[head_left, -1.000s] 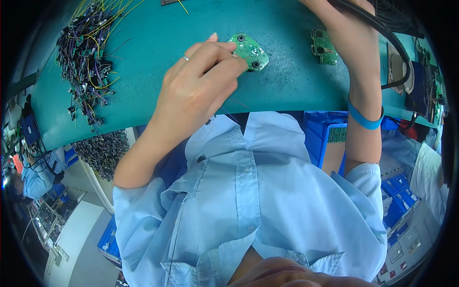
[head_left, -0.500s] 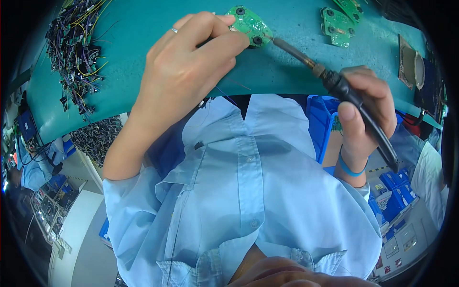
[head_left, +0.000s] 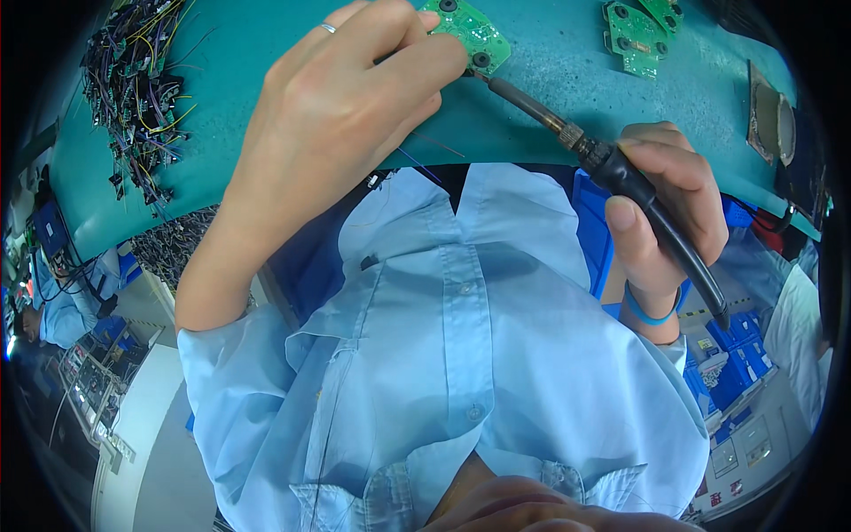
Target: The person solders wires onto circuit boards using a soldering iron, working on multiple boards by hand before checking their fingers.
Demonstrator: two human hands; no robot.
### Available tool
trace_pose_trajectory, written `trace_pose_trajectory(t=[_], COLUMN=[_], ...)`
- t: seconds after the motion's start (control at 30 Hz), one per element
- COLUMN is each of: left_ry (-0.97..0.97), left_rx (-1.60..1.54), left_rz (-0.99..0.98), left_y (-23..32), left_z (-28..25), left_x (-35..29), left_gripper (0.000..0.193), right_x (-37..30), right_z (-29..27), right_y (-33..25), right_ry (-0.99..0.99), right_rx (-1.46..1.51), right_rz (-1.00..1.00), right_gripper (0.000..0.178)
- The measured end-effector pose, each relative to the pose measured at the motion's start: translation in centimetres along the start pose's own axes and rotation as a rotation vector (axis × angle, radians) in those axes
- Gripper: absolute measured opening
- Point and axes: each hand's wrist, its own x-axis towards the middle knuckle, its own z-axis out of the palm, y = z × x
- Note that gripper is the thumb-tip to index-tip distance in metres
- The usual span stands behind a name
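Head view, and here was the action: one green circuit board (head_left: 470, 37) lay on the teal work mat (head_left: 239, 80), two round black components showing on its face. The left hand (head_left: 346, 102) was right on it, fingers bunched narrow at the board's left edge; whatever sat between them was hidden, so I could not tell whether they pinched a part or merely pressed. And the right hand (head_left: 690, 191), below and to the right of the board, had its fingers wrapped round one soldering iron (head_left: 612, 168), the shaft slanting up to the board's lower edge, the tip just beside the left fingertips! Touching or just short? Too small to tell. This looked like the soldering step; the next move seemed to call for a steady tip, a still board and fingers clear of the heat. Now the count: two other green boards (head_left: 634, 44), close together, well to the board's right; one tangled wire heap (head_left: 142, 84) well to its left, too knotted to number; below the board, two loose wires, one blue (head_left: 419, 166), one reddish; one ring (head_left: 328, 27), one blue wristband (head_left: 654, 320).
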Motion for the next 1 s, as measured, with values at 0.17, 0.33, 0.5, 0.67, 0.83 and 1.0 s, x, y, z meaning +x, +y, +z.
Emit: trace_pose_trajectory(t=[0.17, 0.33, 0.5, 0.67, 0.83, 1.0], left_ry=[-0.008, -0.015, -0.021, -0.022, -0.022, -0.012], left_rx=[-0.006, -0.01, -0.016, -0.015, -0.017, -0.02], left_rz=[-0.02, -0.04, -0.059, -0.075, -0.087, -0.08], left_y=[0.0, 0.2, 0.3, 0.2, 0.1, 0.9], left_z=[-0.3, -0.4, -0.1, -0.2, -0.2, -0.2], left_x=[-0.3, -0.5, -0.4, -0.2, 0.0, 1.0], left_gripper=[0.023, 0.023, 0.024, 0.024, 0.024, 0.024], right_x=[0.2, 0.1, 0.3, 0.7, 1.8, 4.6], right_z=[0.2, 0.2, 0.2, -0.4, -0.2, 2.3], right_y=[-0.3, -0.3, -0.2, 0.1, -0.4, 0.5], right_ry=[-0.013, -0.018, -0.034, 0.005, 0.104, 0.135], right_rx=[-0.013, -0.03, -0.053, -0.05, -0.083, 0.068], right_rz=[0.009, 0.038, 0.033, -0.043, -0.035, 0.004], right_gripper=[0.031, 0.03, 0.031, 0.032, 0.034, 0.038])
